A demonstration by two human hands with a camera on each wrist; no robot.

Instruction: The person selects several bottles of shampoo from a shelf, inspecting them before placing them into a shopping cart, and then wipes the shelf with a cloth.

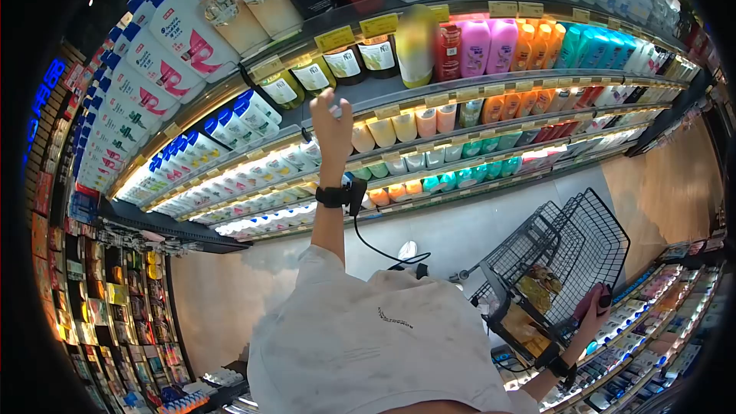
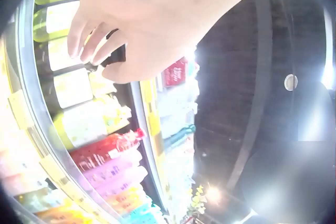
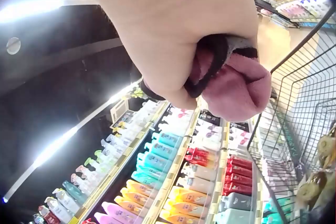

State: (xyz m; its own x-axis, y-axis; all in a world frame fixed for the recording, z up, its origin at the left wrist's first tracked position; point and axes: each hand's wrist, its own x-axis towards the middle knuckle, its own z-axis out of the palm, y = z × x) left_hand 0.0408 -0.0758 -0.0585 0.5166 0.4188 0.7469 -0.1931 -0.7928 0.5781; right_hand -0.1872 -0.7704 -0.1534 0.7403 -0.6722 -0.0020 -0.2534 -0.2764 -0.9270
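Head view: our left hand (image 1: 331, 130) is raised at the shelf (image 1: 372, 93), empty, its fingers loosely bent, near the white-labelled bottles (image 1: 343, 64) standing there. Our right hand (image 3: 173, 35) closes around a pink cloth item (image 3: 236, 92) beside the wire shopping cart (image 1: 607, 241).

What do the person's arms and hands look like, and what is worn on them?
The left hand and right hand wear no gloves. A black left strap and black right strap circle the wrists; a thin black cable runs from the left. The left sleeve is short, pale, mottled.
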